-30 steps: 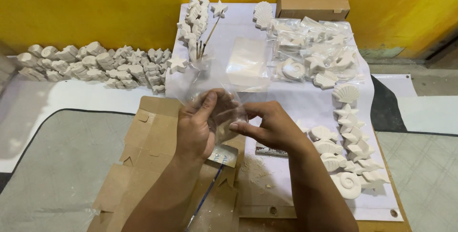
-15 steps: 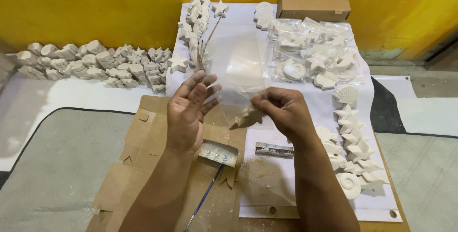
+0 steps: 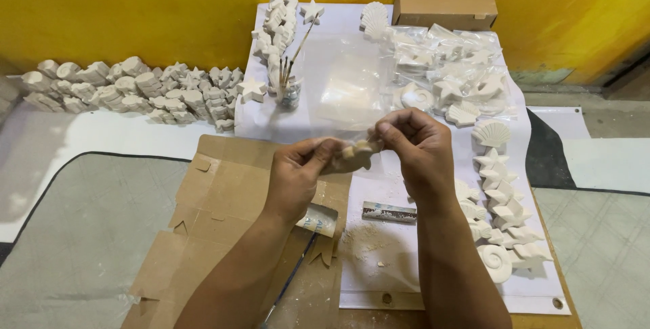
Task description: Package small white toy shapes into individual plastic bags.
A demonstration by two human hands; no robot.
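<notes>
Together — hands (image 3: pixel 359 156) on plaster piece (image 3: pixel 357 155)

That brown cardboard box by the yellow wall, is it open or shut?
Shut. The cardboard box shows a flat, unbroken top with no flap raised, and nothing of its inside is visible.

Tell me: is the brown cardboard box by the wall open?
No, the cardboard box sits shut against the yellow wall, its top flat and closed.

**Around the Work Surface**

A closed cardboard box (image 3: pixel 445 5) sits far right against the yellow wall (image 3: pixel 135 11); a jar of brushes (image 3: pixel 290 89) stands far centre; plaster stars and shells (image 3: pixel 504 214) line the right edge (some bagged farther back); flattened cardboard (image 3: pixel 217 214) lies near left.
</notes>
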